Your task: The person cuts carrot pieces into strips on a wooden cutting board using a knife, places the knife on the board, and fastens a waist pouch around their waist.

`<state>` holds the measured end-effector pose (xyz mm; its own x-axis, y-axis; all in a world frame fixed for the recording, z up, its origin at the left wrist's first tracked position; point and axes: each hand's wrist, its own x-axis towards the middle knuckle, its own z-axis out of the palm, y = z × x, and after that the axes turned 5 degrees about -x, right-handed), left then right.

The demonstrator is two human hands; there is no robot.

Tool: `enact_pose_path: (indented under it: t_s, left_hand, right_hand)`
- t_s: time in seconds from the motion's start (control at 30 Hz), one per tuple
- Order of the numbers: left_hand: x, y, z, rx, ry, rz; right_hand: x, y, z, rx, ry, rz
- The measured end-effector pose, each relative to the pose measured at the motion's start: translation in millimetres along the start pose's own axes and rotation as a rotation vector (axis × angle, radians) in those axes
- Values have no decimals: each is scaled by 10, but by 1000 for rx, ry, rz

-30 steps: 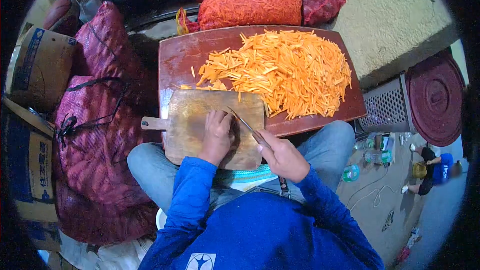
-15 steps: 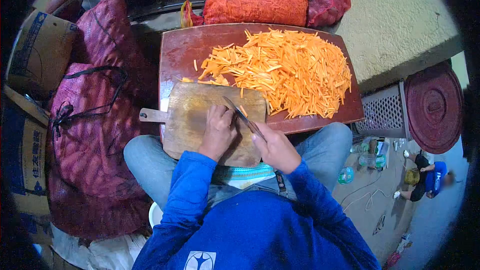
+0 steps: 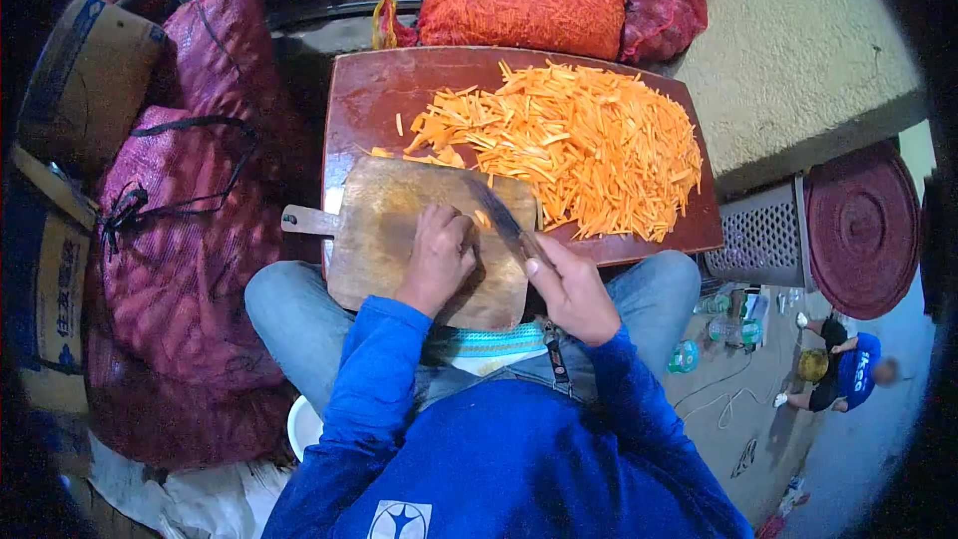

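My right hand (image 3: 571, 291) grips a kitchen knife (image 3: 495, 214) by its handle, the dark blade slanting up and left over the wooden cutting board (image 3: 384, 274). On the board, my left hand (image 3: 439, 258) rests with its fingers curled in and pressed together; whatever lies under them is hidden. Small orange carrot pieces (image 3: 482, 219) sit between its fingertips and the blade. Just beyond the board, a big heap of carrot strips (image 3: 589, 155) covers much of the red-brown table (image 3: 374, 90). The board lies across my lap and the table's near edge.
Behind the table lies a full orange mesh sack (image 3: 524, 12). Large red mesh sacks (image 3: 190, 289) and cardboard boxes (image 3: 95, 90) stand at left. To the right are a grey plastic crate (image 3: 763, 235), a round maroon lid (image 3: 863, 225) and a seated person (image 3: 853, 364).
My right hand and the knife have moved slightly right, opening a gap between the blade and my left hand. My left hand stays nearly in place. The whole view has shifted a little.
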<state>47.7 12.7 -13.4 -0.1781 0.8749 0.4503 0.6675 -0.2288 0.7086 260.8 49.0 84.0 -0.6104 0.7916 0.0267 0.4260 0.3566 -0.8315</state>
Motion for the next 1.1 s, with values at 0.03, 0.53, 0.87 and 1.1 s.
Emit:
enact_pose_path:
  t_s: [0.03, 0.53, 0.87, 1.1]
  left_hand:
    - [4, 4, -24, -40, 11, -12]
    - [141, -172, -229, 257, -16, -49]
    - [1059, -735, -110, 526, 21, 12]
    - [1243, -1023, 6, 464, 9, -59]
  right_hand:
    - [-35, 1, -25, 19, -14, 23]
    - [135, 351, -196, -137, 174, -79]
    - [78, 379, -6, -140, -21, 82]
    - [48, 369, 56, -145, 6, 44]
